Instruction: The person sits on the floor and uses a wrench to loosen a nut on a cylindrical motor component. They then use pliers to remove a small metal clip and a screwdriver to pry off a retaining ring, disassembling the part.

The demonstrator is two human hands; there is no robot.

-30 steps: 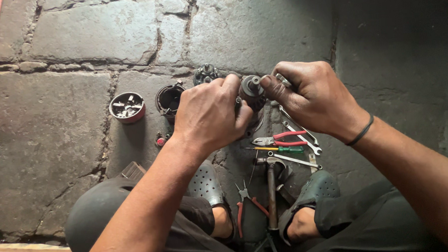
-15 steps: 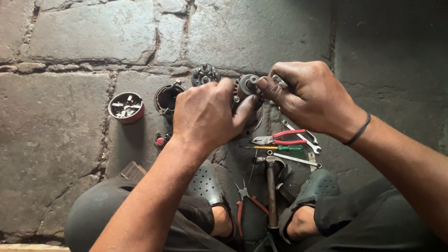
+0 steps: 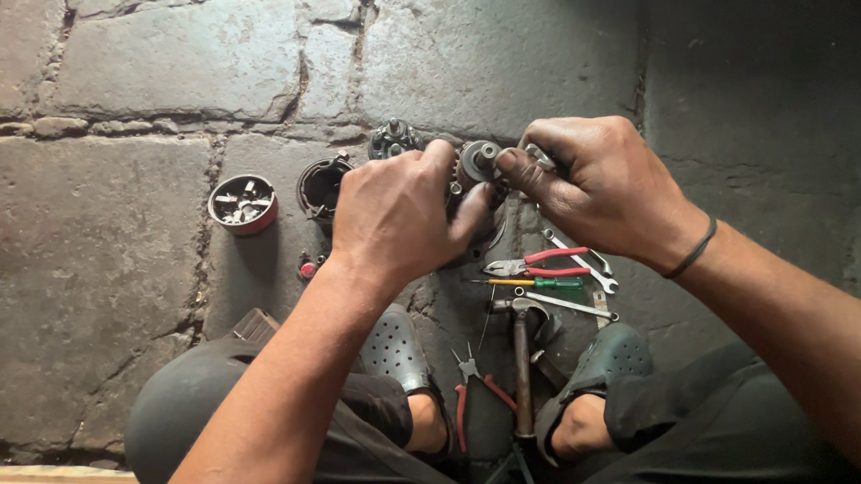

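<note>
— Overhead, what is seen at the left of the frame?

— A stone floor point(image 3: 115, 234) is shown, with a small round red tin point(image 3: 243, 203) of metal bits set on it, left of centre. Just right of the tin, a dark round housing point(image 3: 321, 187) is laid, and a small red cap point(image 3: 306, 269) sits below it.

— And at the centre?

— A greasy metal motor part point(image 3: 476, 174) is held up between both hands. It is wrapped by the closed left hand point(image 3: 401, 214), while its top shaft is pinched by the fingers of the right hand point(image 3: 596, 193).

— What is laid beneath?

— Below the right hand, red-handled pliers point(image 3: 536, 264), a green-handled screwdriver point(image 3: 537, 283) and a wrench point(image 3: 584, 260) are spread on the floor. Lower, a hammer point(image 3: 522, 363) is laid between two grey clogs point(image 3: 394, 350).
</note>
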